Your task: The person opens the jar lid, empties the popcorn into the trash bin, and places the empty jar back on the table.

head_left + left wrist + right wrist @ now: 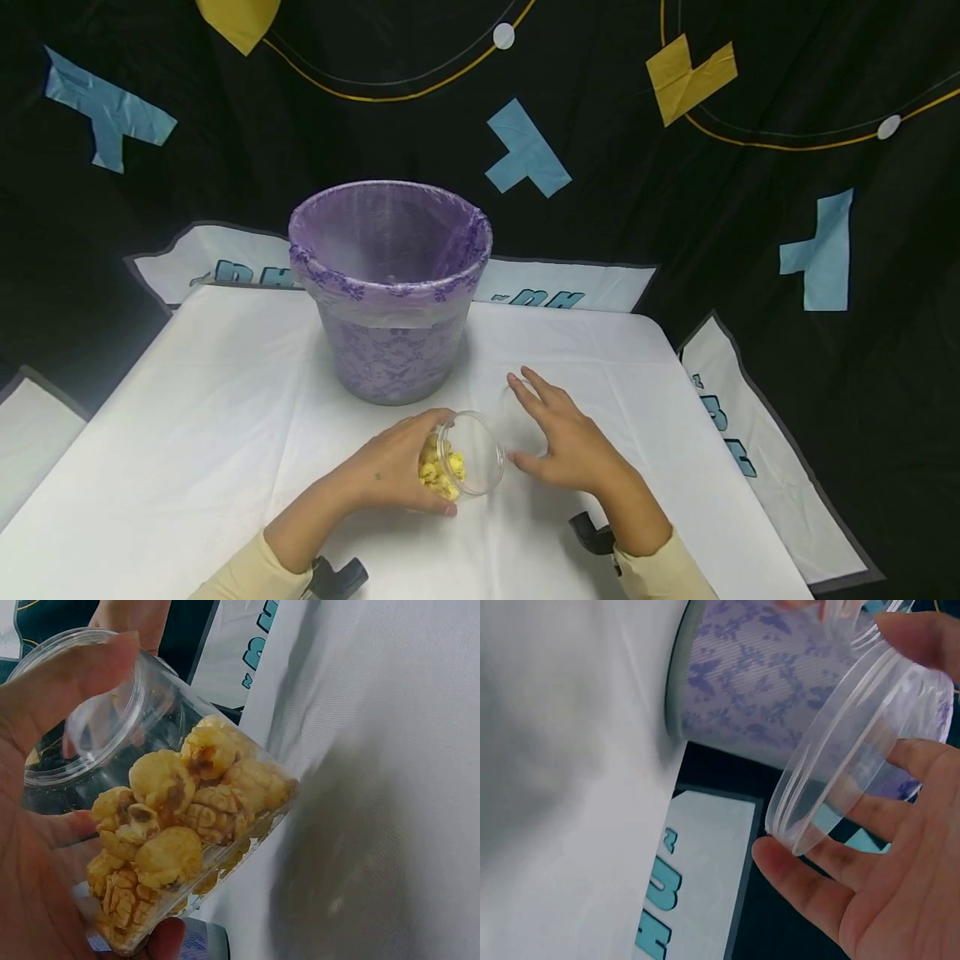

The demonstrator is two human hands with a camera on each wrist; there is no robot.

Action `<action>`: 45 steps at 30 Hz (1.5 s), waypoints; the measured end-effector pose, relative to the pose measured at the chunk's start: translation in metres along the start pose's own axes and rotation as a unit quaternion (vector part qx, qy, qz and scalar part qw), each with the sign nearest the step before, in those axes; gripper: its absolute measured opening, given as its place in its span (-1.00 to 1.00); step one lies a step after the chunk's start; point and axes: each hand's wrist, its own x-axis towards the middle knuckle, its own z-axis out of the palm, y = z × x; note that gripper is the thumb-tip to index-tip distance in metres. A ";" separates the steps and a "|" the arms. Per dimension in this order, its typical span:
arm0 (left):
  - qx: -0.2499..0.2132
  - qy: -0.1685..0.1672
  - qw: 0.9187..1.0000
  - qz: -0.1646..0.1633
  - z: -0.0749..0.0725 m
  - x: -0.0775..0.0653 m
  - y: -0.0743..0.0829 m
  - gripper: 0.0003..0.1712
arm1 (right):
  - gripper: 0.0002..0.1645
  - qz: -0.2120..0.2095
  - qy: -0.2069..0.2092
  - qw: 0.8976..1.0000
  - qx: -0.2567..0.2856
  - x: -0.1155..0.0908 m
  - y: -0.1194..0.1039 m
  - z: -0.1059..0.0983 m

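Jar (pixel 480 454): clear, tilted on its side just in front of the bin, mouth toward the right hand (pixel 566 442). Contents: popcorn (pixel 169 810), lying along the lower wall and base.

Left hand (pixel 397 467): thumb and fingers curled round the jar's body.

Right hand: thumb and fingers spread wide, holding by its edge the clear lid (pixel 847 757), which is apart from the jar but near its mouth.

Stage, as judged: uncovering done, the lid being off; emptying not done, the popcorn being in the jar; the lid not replaced.

Bin (pixel 393 354): purple, lined, upright toward the table's back edge. Its rim stands above both hands; any move over it would call for a lift.

Table (pixel 195 417): white cloth. Room for moving: left of the bin, and between the right hand and the right edge. Tightest gap: left hand to bin base.

Backing: black curtain (pixel 375 133), behind the bin.
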 end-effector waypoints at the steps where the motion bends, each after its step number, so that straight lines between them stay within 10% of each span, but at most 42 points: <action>1: 0.002 0.002 1.000 -0.002 0.000 0.000 0.000 0.36 | 0.17 0.008 0.003 1.000 -0.004 0.001 0.003 0.001; 45: 0.006 0.015 1.000 -0.026 0.004 -0.005 0.001 0.39 | 0.12 0.228 -0.062 0.971 -0.033 0.002 0.095 0.050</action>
